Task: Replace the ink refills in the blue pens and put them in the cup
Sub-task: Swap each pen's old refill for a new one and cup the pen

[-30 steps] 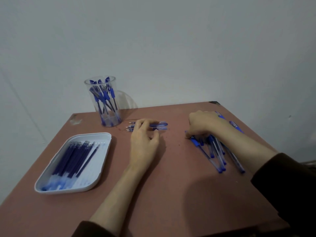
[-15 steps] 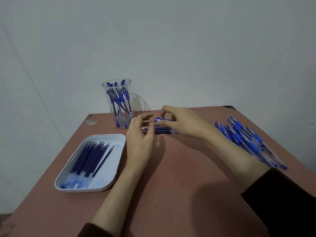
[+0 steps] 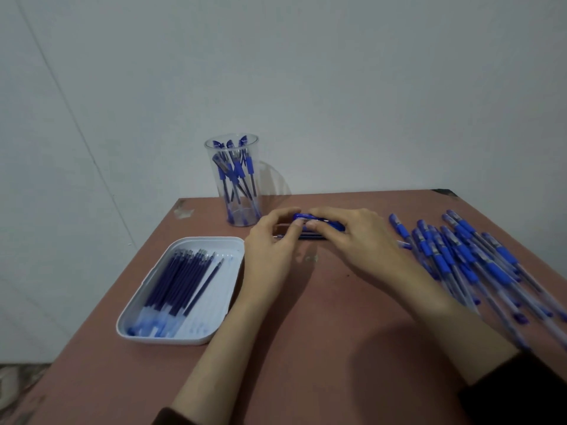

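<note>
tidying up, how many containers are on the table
2. A clear plastic cup of blue pens stands at the far edge of the brown table; a white rectangular plastic tray of dark blue refills lies near its left edge. None appears hidden.

Two hands are at work: the left hand [image 3: 270,250] and the right hand [image 3: 352,240] grip one blue plastic pen [image 3: 306,216] between them. Under their fingers lie two or three thin dark sticks [image 3: 310,237], too hidden to count. Beyond the left hand stands one clear plastic cup [image 3: 239,220] holding about eight capped pens [image 3: 236,173]. Left of that hand sits one white rectangular tray [image 3: 219,286] with roughly a dozen dark blue ink refills [image 3: 178,280]. Right of the right hand is one loose pile of blue pens [image 3: 460,259], well over a dozen, too blurred to count exactly.
</note>
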Tool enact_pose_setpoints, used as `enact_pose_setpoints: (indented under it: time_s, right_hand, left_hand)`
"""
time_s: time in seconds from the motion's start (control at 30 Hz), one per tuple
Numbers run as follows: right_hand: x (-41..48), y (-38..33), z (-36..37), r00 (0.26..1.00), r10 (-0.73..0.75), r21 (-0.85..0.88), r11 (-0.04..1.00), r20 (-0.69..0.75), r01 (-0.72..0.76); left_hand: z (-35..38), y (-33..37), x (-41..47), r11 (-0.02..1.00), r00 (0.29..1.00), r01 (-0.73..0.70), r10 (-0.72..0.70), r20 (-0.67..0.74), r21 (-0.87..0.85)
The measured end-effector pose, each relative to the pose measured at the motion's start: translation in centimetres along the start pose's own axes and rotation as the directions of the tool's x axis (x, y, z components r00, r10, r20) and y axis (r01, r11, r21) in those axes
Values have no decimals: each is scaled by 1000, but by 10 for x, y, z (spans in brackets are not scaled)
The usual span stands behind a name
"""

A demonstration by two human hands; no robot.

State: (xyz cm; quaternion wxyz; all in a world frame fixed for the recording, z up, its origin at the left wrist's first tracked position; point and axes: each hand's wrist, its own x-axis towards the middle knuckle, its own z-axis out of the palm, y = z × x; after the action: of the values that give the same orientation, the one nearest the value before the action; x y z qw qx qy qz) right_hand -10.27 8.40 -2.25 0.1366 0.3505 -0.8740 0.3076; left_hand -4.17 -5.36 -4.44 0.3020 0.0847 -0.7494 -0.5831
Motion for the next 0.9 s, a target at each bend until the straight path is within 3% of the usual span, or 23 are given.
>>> enact_pose_setpoints:
  time_s: [0.13,0.3,0.5,0.7,0.77,0.8,0.83,0.9]
  right_hand:
    - [-4,2,-3,1000,-7,19,1000,13,7]
    - [0,16,-9,994,111,-230,967,13,-105]
    - [2,17,-10,989,137,3,991,-52,-137]
    - [-2,11,-7,993,106,34,994,-47,-104]
    - [-3,8,-5,988,144,175,976,-57,-132]
    - [-2,6,-4,983,181,298,941,-37,-162]
    - [-1,3,-4,976,219,429,881,12,-203]
    - [0,-4,-4,951,252,641,704,177,-306]
  left_hand:
    - [-1,1,1,999,1000,-24,24,-1,24]
    - [-1,1,2,998,1000,17,-15,-17,67]
    - [-2,5,-7,942,957,-20,-80,279,336]
    - [-8,4,-6,896,872,-89,-141,469,435]
    - [-6,6,-6,924,910,-61,-104,402,377]
    - [-4,7,-7,963,934,-16,-81,348,268]
    - [-2,8,-5,994,951,47,-75,298,101]
    - [-1,17,-6,954,960,179,-115,255,-241]
